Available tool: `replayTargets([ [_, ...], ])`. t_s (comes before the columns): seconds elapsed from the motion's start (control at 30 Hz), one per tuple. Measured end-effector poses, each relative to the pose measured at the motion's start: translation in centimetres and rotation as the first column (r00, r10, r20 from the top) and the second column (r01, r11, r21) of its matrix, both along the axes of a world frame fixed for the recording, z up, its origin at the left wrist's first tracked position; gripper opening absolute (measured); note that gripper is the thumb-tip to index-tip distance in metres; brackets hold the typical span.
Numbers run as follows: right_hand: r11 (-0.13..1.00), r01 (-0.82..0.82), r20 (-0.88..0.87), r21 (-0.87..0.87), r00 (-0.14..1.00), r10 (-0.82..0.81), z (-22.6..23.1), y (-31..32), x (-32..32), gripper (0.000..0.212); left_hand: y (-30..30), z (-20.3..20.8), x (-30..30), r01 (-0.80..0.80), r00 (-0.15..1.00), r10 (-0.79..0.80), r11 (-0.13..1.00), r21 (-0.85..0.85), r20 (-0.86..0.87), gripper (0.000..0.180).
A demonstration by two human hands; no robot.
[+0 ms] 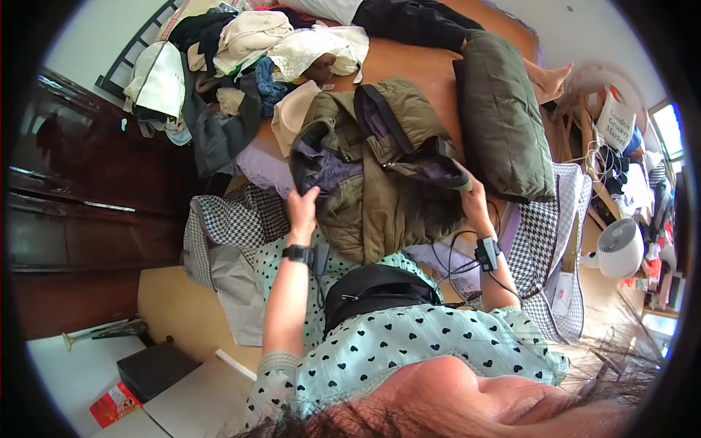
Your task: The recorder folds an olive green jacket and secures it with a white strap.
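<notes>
An olive-green quilted jacket (387, 190) with a dark purplish lining lies spread in front of me, partly on the bed and partly hanging toward my lap. My left hand (303, 212) pinches its left edge, thumb on top and the other fingers mostly hidden. On the opposite side, my right hand (475, 201) grips the jacket's right edge beside the lining. Just beyond that hand rests a plump olive bundle (504, 117) that looks like a pillow or folded padded garment. A black waist bag (380, 288) sits at my middle, below the jacket.
A heap of mixed clothes (255, 51) covers the bed's far left. Another person's bare foot (551, 80) and dark trousers (416, 22) show at the back. Houndstooth cloth (544, 248) hangs at the bed's front. Black cables (456, 263) loop near my right wrist; a white fan (619, 248) stands right.
</notes>
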State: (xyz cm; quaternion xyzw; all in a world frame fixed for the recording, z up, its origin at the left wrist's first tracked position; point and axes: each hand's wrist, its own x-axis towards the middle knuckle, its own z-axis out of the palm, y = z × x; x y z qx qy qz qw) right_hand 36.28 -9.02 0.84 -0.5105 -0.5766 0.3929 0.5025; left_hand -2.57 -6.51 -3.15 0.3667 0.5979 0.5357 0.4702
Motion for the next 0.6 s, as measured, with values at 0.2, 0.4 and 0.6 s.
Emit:
replayTargets([
  [0.2,0.95,0.187,-0.367,-0.25,0.89,-0.272,-2.7,2.1,0.7,0.026,-7.0,9.1,-3.8,-0.102,0.983,0.069,0.975,0.196,0.171,0.049],
  [0.4,0.849,0.197,-0.388,-0.491,0.822,-0.416,-6.9,4.5,1.0,0.039,-13.1,3.9,-7.1,-0.129,0.989,0.126,0.991,0.034,0.082,0.057],
  [0.6,0.896,0.381,0.36,0.228,0.822,-0.442,-1.1,3.7,-2.6,0.071,-14.3,0.4,-7.6,-0.171,0.983,0.175,0.983,-0.071,0.051,0.055],
])
